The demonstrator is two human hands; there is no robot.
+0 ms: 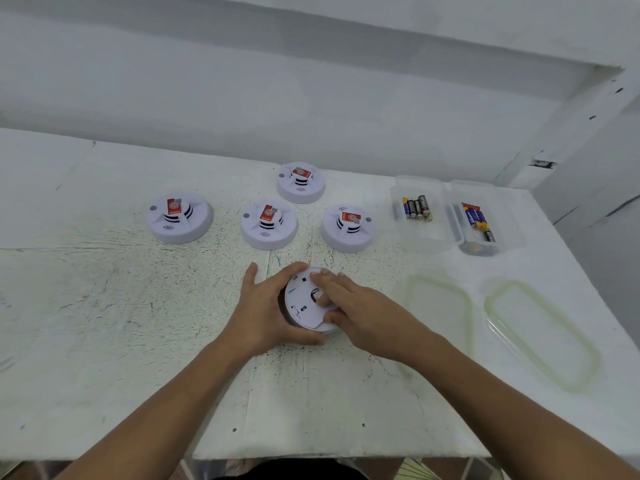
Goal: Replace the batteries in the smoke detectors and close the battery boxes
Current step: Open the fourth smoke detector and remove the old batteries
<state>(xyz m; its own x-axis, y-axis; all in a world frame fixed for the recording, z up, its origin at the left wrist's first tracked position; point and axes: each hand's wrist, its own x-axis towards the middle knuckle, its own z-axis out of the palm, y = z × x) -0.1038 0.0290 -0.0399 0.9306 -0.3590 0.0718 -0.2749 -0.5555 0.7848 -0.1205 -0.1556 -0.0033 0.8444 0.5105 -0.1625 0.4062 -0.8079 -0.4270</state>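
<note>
Left hand [266, 306], right hand [360, 310] grip detector [300, 300]

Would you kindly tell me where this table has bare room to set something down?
Free: the white table's left part, beside the leftmost white round smoke detector, and the near strip below the upturned detector. Crowded: right, with clear battery boxes and lids.

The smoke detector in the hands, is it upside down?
Yes, upside down. The held smoke detector shows its flat back, unlike the other detectors, whose red-labelled tops face up.
</note>
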